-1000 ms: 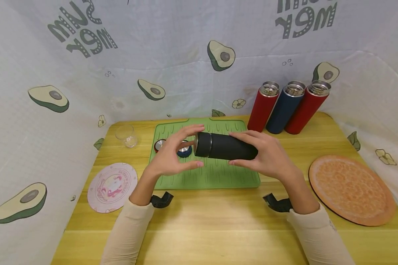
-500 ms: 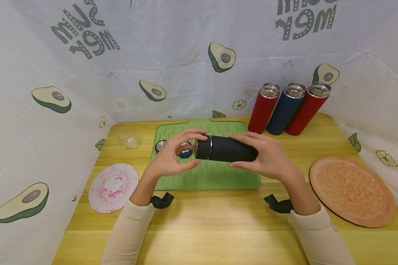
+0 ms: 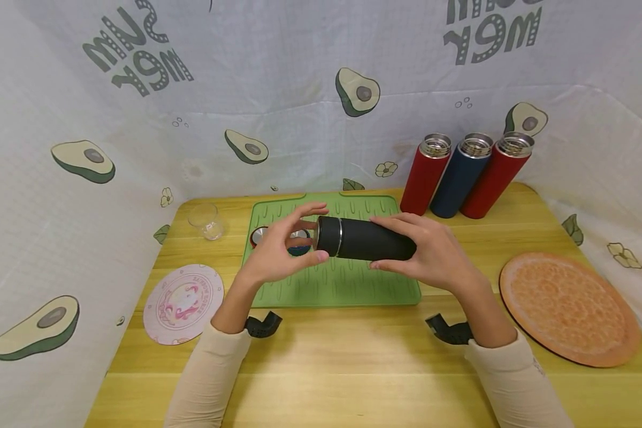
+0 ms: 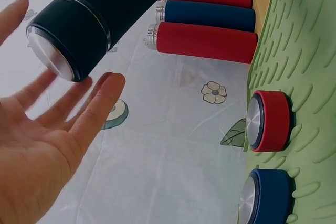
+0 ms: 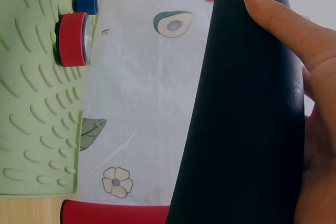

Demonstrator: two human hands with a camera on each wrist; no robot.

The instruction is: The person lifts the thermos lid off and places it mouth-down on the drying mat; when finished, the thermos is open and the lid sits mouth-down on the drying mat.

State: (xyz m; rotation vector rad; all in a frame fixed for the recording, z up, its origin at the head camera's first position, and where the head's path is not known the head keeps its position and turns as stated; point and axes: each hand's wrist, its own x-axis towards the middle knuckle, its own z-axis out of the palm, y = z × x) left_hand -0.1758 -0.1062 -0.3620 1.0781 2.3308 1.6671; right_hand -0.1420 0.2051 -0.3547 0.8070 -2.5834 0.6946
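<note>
My right hand (image 3: 433, 246) grips the body of a black thermos bottle (image 3: 377, 239), held sideways above a green drying mat (image 3: 353, 291). The thermos's black lid (image 3: 329, 236), with a metal ring at the seam, faces left. Around that lid end, my left hand (image 3: 278, 246) has its fingers spread. In the left wrist view the left fingertips (image 4: 113, 82) sit just below the lid and the thumb stands off it. A red lid (image 4: 275, 121) and a blue lid (image 4: 273, 198) stand on the mat. Another red lid (image 3: 258, 236) is partly behind the left hand in the head view.
Behind the right hand stand two red bottles (image 3: 425, 178) and a blue bottle (image 3: 459, 178), all uncapped. At left are a clear glass (image 3: 205, 221) and a round pink mat (image 3: 182, 303). A round orange mat (image 3: 567, 309) lies at right. Printed cloth (image 3: 289, 89) hangs behind the table.
My left fingers have loosened from the thermos lid and spread apart since half a second ago. The right hand keeps its grip, and the thermos stays nearly in place.
</note>
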